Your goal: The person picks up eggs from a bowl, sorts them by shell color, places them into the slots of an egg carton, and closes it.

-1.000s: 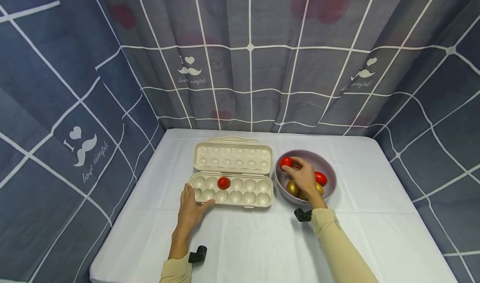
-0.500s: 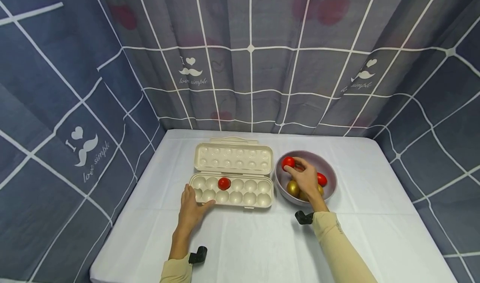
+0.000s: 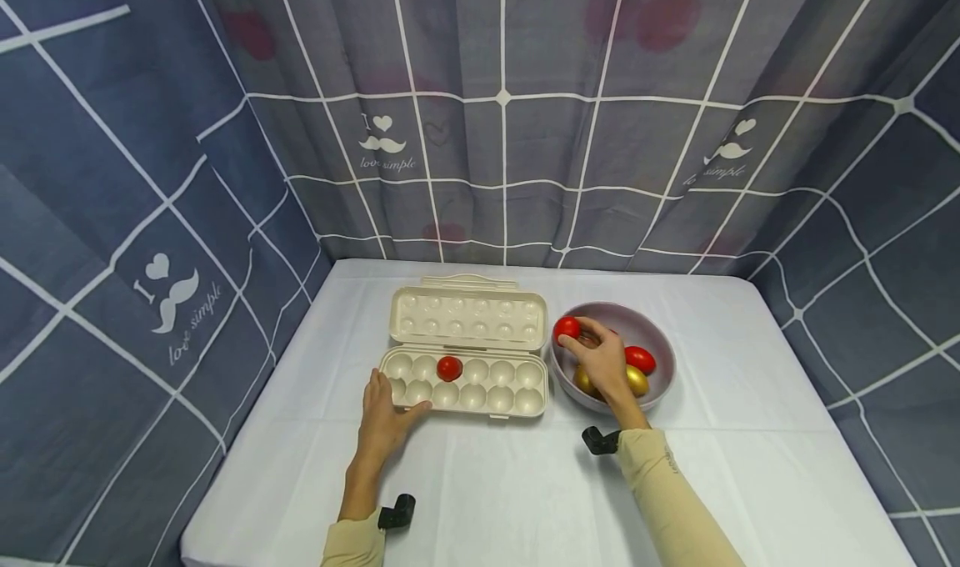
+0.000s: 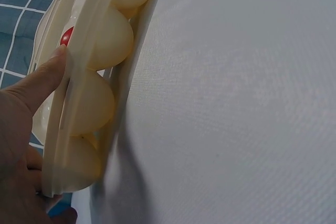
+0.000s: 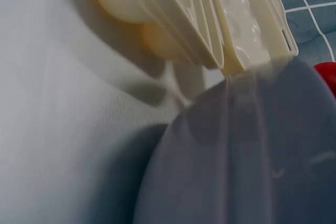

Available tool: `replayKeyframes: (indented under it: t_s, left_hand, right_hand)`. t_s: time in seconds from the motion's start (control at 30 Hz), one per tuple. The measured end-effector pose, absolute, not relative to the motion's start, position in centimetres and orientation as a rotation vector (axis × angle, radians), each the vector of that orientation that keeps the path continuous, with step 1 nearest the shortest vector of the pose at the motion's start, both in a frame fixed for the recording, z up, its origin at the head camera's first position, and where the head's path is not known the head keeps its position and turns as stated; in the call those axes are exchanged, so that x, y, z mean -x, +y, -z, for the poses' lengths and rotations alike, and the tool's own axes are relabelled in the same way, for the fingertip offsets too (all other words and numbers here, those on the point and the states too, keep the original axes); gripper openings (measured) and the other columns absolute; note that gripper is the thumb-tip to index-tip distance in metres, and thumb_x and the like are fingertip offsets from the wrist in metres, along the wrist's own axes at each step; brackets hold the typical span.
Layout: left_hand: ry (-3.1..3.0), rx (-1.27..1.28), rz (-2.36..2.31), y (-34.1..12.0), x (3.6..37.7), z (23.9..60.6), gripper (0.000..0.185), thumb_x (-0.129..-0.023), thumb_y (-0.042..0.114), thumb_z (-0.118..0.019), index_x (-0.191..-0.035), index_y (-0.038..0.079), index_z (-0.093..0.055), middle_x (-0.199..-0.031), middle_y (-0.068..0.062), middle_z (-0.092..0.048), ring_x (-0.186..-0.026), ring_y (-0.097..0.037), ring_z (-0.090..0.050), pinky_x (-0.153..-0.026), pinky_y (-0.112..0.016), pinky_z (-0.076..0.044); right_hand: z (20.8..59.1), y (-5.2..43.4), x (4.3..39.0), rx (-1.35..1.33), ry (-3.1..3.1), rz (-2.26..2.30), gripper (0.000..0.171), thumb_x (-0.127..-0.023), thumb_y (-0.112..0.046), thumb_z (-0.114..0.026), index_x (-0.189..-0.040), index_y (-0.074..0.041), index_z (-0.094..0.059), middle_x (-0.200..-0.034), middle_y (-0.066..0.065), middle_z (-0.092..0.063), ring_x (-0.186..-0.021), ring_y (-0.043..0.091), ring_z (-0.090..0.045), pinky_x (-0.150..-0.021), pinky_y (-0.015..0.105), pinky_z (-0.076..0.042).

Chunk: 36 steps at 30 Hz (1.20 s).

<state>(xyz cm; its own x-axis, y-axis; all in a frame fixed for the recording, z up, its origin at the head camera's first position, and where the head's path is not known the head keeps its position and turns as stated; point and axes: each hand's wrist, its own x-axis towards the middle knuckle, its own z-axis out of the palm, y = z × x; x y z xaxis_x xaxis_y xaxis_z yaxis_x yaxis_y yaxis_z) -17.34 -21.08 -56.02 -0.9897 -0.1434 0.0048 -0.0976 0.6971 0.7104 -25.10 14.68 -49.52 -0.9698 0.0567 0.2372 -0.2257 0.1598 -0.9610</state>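
Observation:
An open cream egg carton (image 3: pixel 465 371) lies on the white table, with one red egg (image 3: pixel 448 368) in its back row. My left hand (image 3: pixel 382 417) rests on the carton's front left corner, thumb along the rim; the left wrist view shows that thumb (image 4: pixel 39 80) on the carton edge (image 4: pixel 89 77). My right hand (image 3: pixel 596 358) is over the left side of a grey bowl (image 3: pixel 660 383) and pinches a red egg (image 3: pixel 567 328) in its fingertips. Another red egg (image 3: pixel 640 358) and a gold egg (image 3: pixel 636 379) lie in the bowl. The right wrist view shows the bowl wall (image 5: pixel 236 156) and the carton (image 5: pixel 210 19).
The white tablecloth (image 3: pixel 525 484) stretches in front of the carton and bowl. Blue-grey checked curtains (image 3: pixel 502 133) close off the back and both sides. The bowl stands just right of the carton, nearly touching it.
My right hand with the red egg has shifted slightly left, towards the bowl's left rim. The left hand and the carton have stayed put.

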Motion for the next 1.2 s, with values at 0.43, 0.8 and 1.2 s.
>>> replayKeyframes:
  t_s: [0.43, 0.8, 1.2]
  left_hand:
    - [-2.832, -0.187, 1.175, -21.1, 17.4, 56.2, 0.113, -0.083, 0.043, -0.079, -0.148, -0.019, -0.009, -0.159, -0.032, -0.001, -0.147, -0.044, -0.002, -0.116, -0.054, -0.014]
    - [-2.829, -0.19, 1.185, -21.1, 17.3, 56.0, 0.113, -0.083, 0.042, -0.079, -0.148, -0.019, -0.009, -0.159, -0.033, -0.001, -0.146, -0.044, -0.002, -0.116, -0.055, -0.014]
    - [-2.808, -0.176, 1.182, -21.2, 17.4, 56.4, 0.113, -0.083, 0.044, -0.079, -0.148, -0.019, -0.011, -0.159, -0.032, -0.002, -0.146, -0.044, -0.002, -0.116, -0.055, -0.015]
  right_hand:
    - [48.3, 12.5, 23.9, -0.212, -2.243, -1.912, 0.045, -0.083, -0.002, -0.077, -0.123, 0.013, -0.061, -0.117, 0.03, -0.064, -0.106, 0.043, -0.064, -0.082, 0.016, -0.052]
    - [52.1, 11.0, 25.7, -0.295, -2.14, -1.977, 0.043, -0.082, -0.007, -0.081, -0.12, 0.006, -0.064, -0.112, 0.023, -0.067, -0.097, 0.034, -0.069, -0.082, 0.023, -0.055]
    - [50.7, 9.5, 24.5, -0.401, -2.189, -1.896, 0.042, -0.082, 0.003, -0.078, -0.118, 0.014, -0.061, -0.112, 0.032, -0.065, -0.102, 0.045, -0.064, -0.088, 0.054, -0.052]
